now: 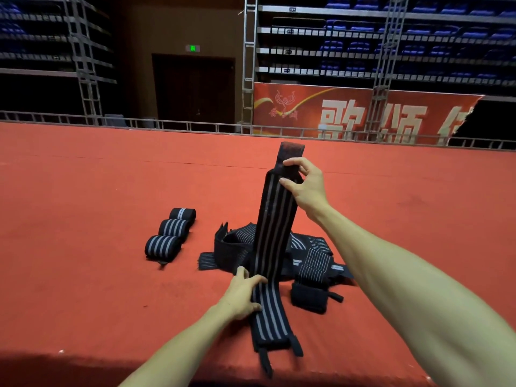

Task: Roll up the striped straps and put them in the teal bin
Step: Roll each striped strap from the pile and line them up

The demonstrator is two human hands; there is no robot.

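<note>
The striped strap [275,219] is stretched straight between the two hands. Its long axis runs up and away from the person: the tabbed near end lies on the red table [83,205] by the front edge, and the dark plain end points up toward the far side. The right hand [304,188] has the upper end, its grip pinching the strap between thumb and curled fingers just below the plain patch. The left hand [243,293] grasps the strap's left edge lower down, close to the end on the table. So the free tail lies just below the left grip, and I'd judge the roll starts there (that hand is the nearer one). Behind sits a pile of loose straps [312,261], with three rolled straps [170,233] to its left. No teal bin is in sight.
</note>
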